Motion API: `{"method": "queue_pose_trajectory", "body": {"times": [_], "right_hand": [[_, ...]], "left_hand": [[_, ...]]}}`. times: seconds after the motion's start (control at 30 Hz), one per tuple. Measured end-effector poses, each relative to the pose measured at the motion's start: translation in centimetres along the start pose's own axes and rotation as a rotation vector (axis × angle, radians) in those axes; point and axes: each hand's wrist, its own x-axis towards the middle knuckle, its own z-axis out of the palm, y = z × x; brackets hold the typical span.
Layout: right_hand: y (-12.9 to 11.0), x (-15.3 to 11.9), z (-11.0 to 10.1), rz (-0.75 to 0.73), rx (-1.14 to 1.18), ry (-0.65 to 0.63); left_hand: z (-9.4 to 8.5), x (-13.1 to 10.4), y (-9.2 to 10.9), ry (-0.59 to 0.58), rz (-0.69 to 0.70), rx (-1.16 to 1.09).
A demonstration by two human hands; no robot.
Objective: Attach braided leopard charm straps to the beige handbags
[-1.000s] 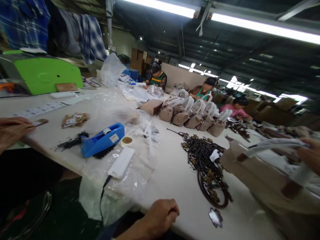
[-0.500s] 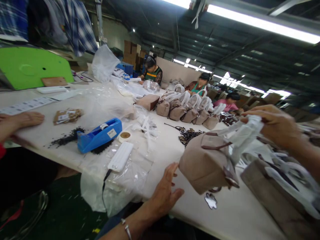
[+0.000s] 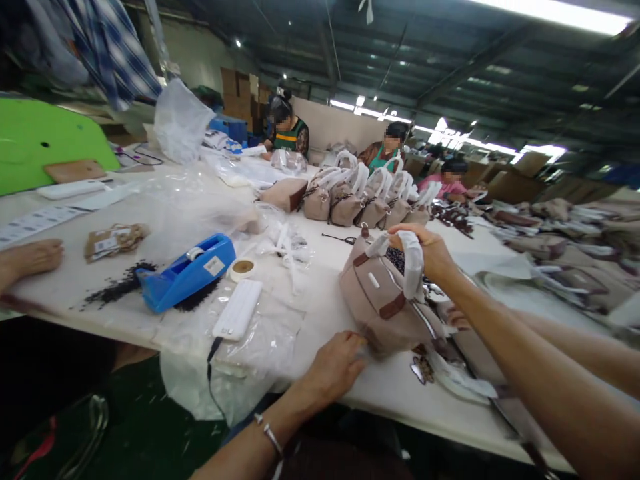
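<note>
Below the right grip (image 3: 407, 233), closed on its white-wrapped handle (image 3: 413, 265), the beige handbag (image 3: 367, 303) slants upper-left to lower-right, brown-trimmed, plated side facing the camera; left grip (image 3: 343, 360) curls beside it, hold unclear.

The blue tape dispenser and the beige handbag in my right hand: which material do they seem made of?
Blue tape dispenser: probably hard plastic, glossy, with even colour and moulded edges. Beige handbag: apparently matt fabric, softly creased; its smooth brown patches could be leather or imitation.
</note>
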Motion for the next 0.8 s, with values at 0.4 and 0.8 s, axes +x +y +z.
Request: {"method": "queue_pose_trajectory", "body": {"times": [0.4,0.8], "right_hand": [[1.9,-4.7,-3.1,0.360,0.181,0.130],[1.2,-11.2,-0.1,0.598,-0.193,-0.334]], "left_hand": [[-14.1,4.5,-7.6,0.528,-0.479,0.331],[-13.3,7.1,-10.6,0.375,-0.653,0.532]]}}
